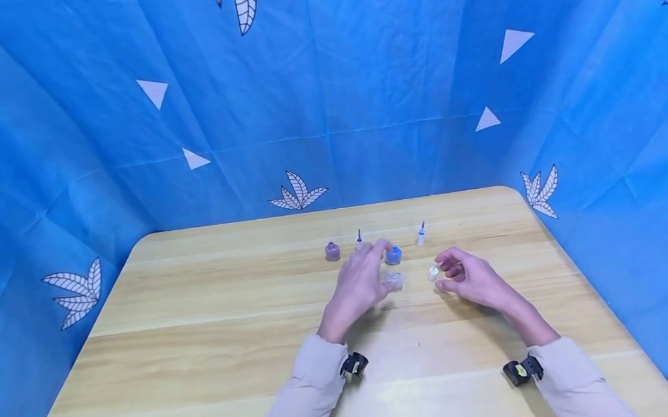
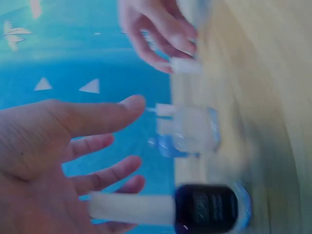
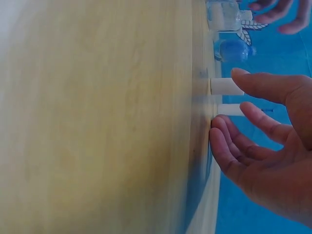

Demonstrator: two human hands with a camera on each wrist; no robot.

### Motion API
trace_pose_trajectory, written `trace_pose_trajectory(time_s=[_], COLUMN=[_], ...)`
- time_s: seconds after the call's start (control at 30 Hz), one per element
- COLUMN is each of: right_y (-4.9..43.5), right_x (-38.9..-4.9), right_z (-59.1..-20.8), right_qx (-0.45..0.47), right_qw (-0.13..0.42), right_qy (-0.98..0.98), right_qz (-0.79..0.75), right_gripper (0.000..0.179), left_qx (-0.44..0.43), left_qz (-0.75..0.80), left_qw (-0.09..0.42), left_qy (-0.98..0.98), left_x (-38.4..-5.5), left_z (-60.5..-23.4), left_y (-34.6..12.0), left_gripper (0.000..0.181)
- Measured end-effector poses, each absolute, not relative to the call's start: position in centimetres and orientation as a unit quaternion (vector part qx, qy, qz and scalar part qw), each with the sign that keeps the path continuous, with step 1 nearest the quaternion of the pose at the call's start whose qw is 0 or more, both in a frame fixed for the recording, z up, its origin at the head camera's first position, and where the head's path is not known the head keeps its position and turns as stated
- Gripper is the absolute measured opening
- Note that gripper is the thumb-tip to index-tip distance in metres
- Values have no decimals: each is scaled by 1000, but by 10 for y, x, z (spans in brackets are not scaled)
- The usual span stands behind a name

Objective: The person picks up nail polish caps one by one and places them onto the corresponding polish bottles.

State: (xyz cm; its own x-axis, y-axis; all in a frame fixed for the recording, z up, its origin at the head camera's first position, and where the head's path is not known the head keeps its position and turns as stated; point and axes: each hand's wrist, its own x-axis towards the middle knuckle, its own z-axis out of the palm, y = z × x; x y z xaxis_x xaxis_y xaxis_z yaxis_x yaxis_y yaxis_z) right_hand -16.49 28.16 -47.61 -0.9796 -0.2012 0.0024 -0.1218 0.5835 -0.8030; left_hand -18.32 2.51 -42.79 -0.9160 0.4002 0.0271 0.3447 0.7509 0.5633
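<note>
As I follow from afar, the blue backdrop (image 1: 360, 90) hangs behind the wooden table (image 1: 204, 347). Now the left hand (image 1: 362, 281): fingers spread, gripping nothing. Over on the right hand (image 1: 469, 278), the fingers curve loosely, parted from the thumb. Next, the dark bottle (image 2: 207, 209), upright near the left palm, its long white top (image 2: 131, 208) pointing up; its filling looks nearly black. Onto the clear bottle (image 1: 394, 280), on the table just beside the left thumb, neck up, long axis vertical; I can't tell how full it is. Blue fills the blue bottle (image 1: 393, 255) behind it, purple the purple bottle (image 1: 332, 252) farther left, both necks upward. Smallest now: two brush caps (image 1: 420, 236) stand bristles-up, and the white cap (image 1: 433, 274) stands upright on the table between right thumb and fingers.
</note>
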Motion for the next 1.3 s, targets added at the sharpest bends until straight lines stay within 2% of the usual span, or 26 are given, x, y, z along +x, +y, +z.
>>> trace_pose_trajectory(time_s=[0.17,0.3,0.5,0.63,0.93,1.3], right_y=[284,283,283,283,285,280], right_x=[-166,-166,-169,-170,-172,-176], right_z=[-475,-477,-478,-479,-480,-479], right_qx=[-95,-96,-97,-98,-98,-100], right_qw=[51,56,63,59,51,48], right_qy=[886,883,882,884,891,894], right_qz=[-451,-456,-457,-453,-440,-434], right_gripper=[47,48,48,46,40,28], left_qx=[149,101,75,70,9,28], left_qz=[537,615,572,555,534,492], left_qw=[20,-17,-68,-80,-66,-63], left_qy=[830,782,814,825,843,868], left_x=[-170,-158,-151,-149,-148,-151], left_z=[-424,-433,-455,-471,-485,-490], left_y=[37,49,59,63,70,70], left_gripper=[60,62,68,67,57,43])
